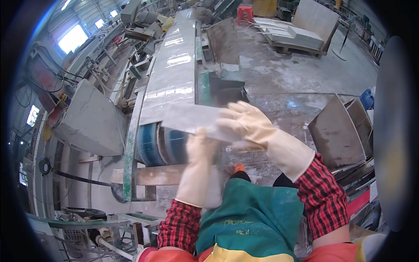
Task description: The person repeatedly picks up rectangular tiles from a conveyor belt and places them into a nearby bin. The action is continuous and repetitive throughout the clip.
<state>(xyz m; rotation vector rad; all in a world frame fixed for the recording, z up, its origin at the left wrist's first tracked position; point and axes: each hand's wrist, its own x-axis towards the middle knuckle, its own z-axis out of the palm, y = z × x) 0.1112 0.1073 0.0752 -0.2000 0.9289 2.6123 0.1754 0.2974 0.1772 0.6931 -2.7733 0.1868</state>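
Note:
A thin, light grey rectangular stone slab [188, 117] is held in front of me over the near end of a wet conveyor belt [172, 78]. My right hand [246, 124], in a cream rubber glove, grips the slab's right end. My left hand [200, 150], gloved the same way and blurred by motion, holds its near edge with the thumb on top; the other fingers are hidden beneath. The slab's left end overlaps the belt's end; whether it touches the belt I cannot tell. Below it shows the blue belt roller [148, 144].
A green frame rail [131, 153] runs along the belt's left side, with a wooden beam [150, 174] under the roller. Brown boards [338, 131] lean at the right. A pallet of pale slabs [297, 37] and a red stool [245, 15] stand farther back on the wet floor.

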